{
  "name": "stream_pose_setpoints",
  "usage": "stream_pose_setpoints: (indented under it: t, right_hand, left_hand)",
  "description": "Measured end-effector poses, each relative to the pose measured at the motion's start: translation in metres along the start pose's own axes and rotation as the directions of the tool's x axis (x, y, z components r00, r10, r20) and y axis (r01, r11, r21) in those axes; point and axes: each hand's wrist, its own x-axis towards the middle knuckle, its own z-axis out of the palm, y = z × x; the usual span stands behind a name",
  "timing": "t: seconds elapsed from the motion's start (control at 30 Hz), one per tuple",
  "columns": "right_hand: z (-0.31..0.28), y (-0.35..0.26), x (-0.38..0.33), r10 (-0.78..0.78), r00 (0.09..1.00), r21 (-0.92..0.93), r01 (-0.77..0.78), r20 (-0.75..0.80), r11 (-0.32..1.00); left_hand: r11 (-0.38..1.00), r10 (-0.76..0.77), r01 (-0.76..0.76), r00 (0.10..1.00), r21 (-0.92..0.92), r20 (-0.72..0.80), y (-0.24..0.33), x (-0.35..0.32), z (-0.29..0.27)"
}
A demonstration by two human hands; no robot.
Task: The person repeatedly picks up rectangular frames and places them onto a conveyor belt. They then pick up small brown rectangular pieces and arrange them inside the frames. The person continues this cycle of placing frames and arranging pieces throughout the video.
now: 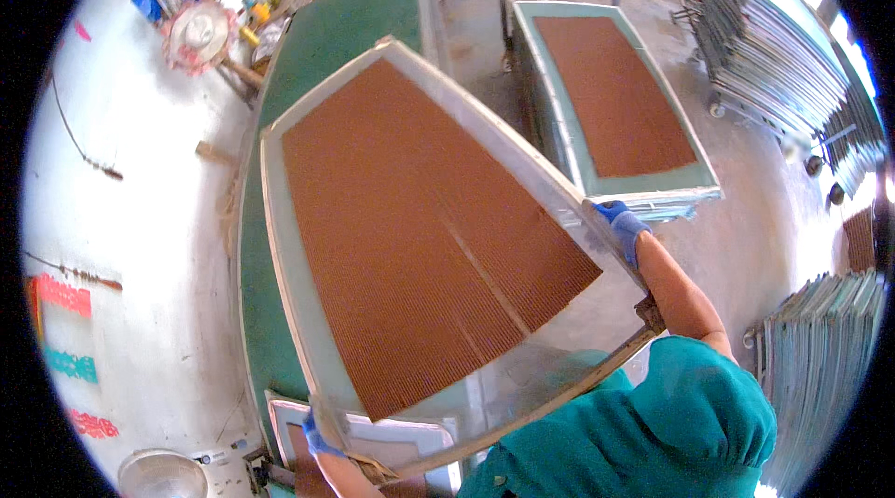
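Grips with the fingers of the blue-gloved left hand at seven o'clock and blue-gloved right hand at three a pale-framed, brown-ribbed flat screen, centred. Holds it partly over a long green surface toward eleven.

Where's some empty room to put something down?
The green table looks bare at its far end, beyond the big framed panel, and along its left edge. The floor between the panel stack and the wheeled pile of frames looks bare too. It's crowded at the heap of odds and ends left of the table's far end.
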Motion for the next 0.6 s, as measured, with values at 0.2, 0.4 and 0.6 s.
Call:
stream_pose_setpoints:
  t: [0.2, 0.4, 0.6]
  right_hand:
    - [-0.099, 0.031, -0.029, -0.075, 0.997, -0.051, 0.075, -0.005, 0.996]
    - [-0.184, 0.043, -0.021, 0.025, 1.000, 0.118, -0.025, -0.002, 0.993]
    - [-0.283, 0.039, 0.034, -0.005, 0.987, 0.332, 0.059, -0.163, 0.941]
  left_hand:
    - [0.997, 0.029, -0.031, 0.999, -0.064, -0.030, -0.071, -0.085, 0.044]
    - [0.989, 0.132, -0.133, 0.991, -0.063, -0.018, -0.075, -0.093, 0.110]
    - [0.973, 0.229, -0.229, 0.973, -0.019, 0.040, -0.008, -0.044, 0.256]
